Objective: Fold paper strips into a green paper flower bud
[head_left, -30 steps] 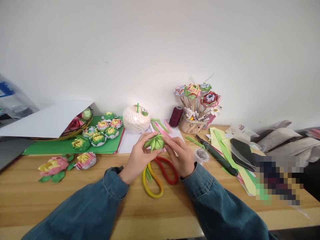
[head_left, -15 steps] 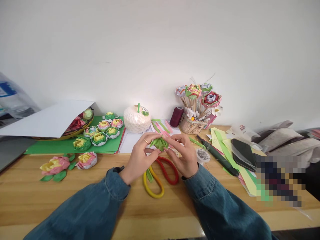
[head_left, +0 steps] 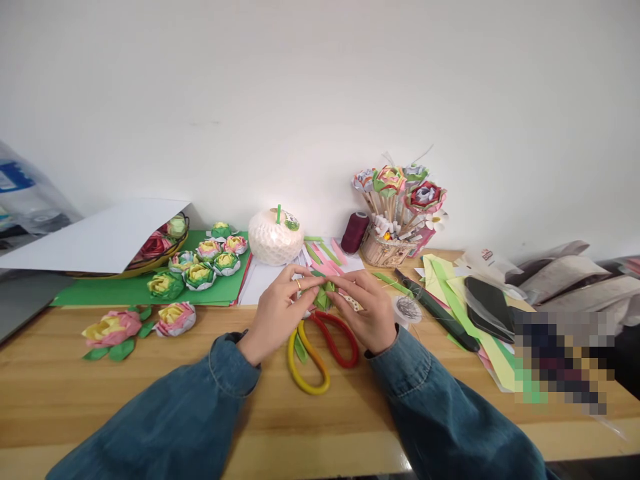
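Note:
Between my fingertips is a small piece of folded green paper (head_left: 324, 297), partly covered by the fingers. My left hand (head_left: 281, 308), with a ring on it, pinches it from the left. From the right, my right hand (head_left: 367, 308) grips it with thumb and fingers. Just below both hands lie scissors with one yellow and one red handle loop (head_left: 309, 392); their blades are hidden. A green paper strip (head_left: 300, 348) shows inside the yellow loop. Pink and green paper strips (head_left: 330, 252) lie on white paper beyond my hands.
Folded paper flowers (head_left: 199, 275) sit on green sheets at left, with two more on the wooden table (head_left: 170, 400). Behind are a foam-netted round object (head_left: 276, 240), a maroon thread spool (head_left: 355, 233) and a basket of stemmed flowers (head_left: 387, 250). At right lie a phone (head_left: 489, 308) and paper scraps.
My fingers have drawn closer together over the folded green paper, which now shows less and appears narrower. The other things on the table stay in place.

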Action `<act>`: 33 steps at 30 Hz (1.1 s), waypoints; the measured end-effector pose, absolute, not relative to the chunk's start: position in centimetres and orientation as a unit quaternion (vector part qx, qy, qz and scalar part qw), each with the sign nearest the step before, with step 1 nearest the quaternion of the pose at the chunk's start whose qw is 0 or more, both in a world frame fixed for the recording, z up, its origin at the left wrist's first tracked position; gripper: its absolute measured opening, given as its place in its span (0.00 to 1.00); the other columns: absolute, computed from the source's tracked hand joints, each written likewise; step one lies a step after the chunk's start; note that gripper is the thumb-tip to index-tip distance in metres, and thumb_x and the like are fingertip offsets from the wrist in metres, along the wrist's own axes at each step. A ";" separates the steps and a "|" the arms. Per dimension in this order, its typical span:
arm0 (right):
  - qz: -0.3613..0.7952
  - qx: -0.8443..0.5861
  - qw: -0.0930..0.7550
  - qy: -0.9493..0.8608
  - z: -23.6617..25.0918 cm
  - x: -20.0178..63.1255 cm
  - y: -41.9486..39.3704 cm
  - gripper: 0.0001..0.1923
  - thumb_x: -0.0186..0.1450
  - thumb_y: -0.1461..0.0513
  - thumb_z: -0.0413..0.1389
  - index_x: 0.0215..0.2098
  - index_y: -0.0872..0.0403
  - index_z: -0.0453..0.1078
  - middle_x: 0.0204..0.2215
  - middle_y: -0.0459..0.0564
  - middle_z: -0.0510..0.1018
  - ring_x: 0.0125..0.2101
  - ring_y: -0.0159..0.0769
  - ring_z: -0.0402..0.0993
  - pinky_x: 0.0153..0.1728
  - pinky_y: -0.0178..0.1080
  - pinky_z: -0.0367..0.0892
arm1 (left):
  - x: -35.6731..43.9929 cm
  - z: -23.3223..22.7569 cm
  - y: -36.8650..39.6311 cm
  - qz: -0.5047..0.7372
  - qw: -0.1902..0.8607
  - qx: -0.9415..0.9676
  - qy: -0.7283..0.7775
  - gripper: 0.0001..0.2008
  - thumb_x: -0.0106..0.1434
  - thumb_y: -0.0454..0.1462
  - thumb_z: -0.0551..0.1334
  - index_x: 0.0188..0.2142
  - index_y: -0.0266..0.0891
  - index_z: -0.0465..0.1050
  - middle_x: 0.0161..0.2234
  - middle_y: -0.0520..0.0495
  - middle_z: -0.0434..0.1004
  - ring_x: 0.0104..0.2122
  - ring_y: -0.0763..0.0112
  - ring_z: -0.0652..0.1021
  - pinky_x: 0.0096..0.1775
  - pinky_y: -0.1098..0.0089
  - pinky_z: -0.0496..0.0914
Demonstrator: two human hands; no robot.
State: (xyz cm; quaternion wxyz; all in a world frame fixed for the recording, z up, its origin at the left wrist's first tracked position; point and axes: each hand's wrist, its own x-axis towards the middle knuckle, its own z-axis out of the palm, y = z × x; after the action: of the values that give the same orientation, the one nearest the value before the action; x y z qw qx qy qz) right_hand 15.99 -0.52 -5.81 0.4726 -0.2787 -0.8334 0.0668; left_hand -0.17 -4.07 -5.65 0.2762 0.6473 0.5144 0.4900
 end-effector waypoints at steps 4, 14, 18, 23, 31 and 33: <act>0.098 -0.281 0.472 -0.830 -5.5 15.9 -0.7 0.12 0.60 0.65 0.54 0.42 0.52 0.70 0.30 0.50 0.72 0.32 0.34 0.68 0.33 0.38 0.66 | -0.4 -5.4 -3.9 0.498 0.272 0.646 0.511 0.10 0.57 0.36 0.56 0.36 0.44 0.75 0.38 0.48 0.67 0.31 0.73 0.70 0.27 0.74 0.63; 0.331 -0.292 0.457 -0.772 -4.4 15.7 -0.7 0.08 0.57 0.59 0.56 0.24 0.56 0.69 0.27 0.48 0.72 0.29 0.32 0.68 0.31 0.36 0.65 | -0.2 -4.9 -3.9 0.529 0.464 0.572 0.421 0.05 0.52 0.37 0.62 0.26 0.37 0.69 0.27 0.51 0.70 0.30 0.72 0.70 0.34 0.71 0.64; 0.478 -0.289 0.419 -0.716 -4.3 15.7 -0.7 0.10 0.55 0.56 0.58 0.25 0.56 0.67 0.22 0.44 0.70 0.24 0.28 0.65 0.27 0.33 0.64 | 0.0 -4.8 -4.0 0.546 0.544 0.499 0.396 0.05 0.49 0.36 0.64 0.24 0.36 0.69 0.23 0.54 0.67 0.25 0.77 0.68 0.29 0.74 0.62; 0.547 -0.280 0.404 -0.677 -4.1 15.8 -0.7 0.11 0.51 0.58 0.61 0.25 0.56 0.67 0.22 0.44 0.70 0.23 0.27 0.65 0.28 0.33 0.64 | -0.1 -4.9 -4.1 0.545 0.590 0.459 0.379 0.05 0.48 0.34 0.65 0.24 0.36 0.69 0.23 0.54 0.68 0.24 0.78 0.68 0.28 0.75 0.62; 0.478 -0.314 0.386 -0.724 -4.2 15.9 -0.7 0.08 0.53 0.60 0.58 0.25 0.57 0.66 0.20 0.43 0.69 0.21 0.25 0.64 0.24 0.31 0.63 | -0.2 -5.2 -3.9 0.539 0.549 0.492 0.408 0.04 0.48 0.32 0.64 0.25 0.36 0.69 0.24 0.54 0.69 0.25 0.78 0.68 0.29 0.75 0.63; 0.425 -0.322 0.376 -0.758 -4.2 15.9 -0.7 0.06 0.54 0.62 0.57 0.24 0.57 0.65 0.20 0.44 0.69 0.20 0.25 0.64 0.23 0.31 0.63 | -0.2 -5.3 -3.8 0.541 0.526 0.507 0.417 0.04 0.49 0.32 0.63 0.24 0.36 0.69 0.23 0.54 0.69 0.25 0.79 0.68 0.29 0.76 0.63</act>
State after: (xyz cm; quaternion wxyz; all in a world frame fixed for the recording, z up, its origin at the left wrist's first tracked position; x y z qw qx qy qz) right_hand 15.93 -0.68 -4.23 0.3761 -0.3216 -0.7579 0.4252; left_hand -0.16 -3.85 -5.29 0.5260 0.5069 0.4173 0.5406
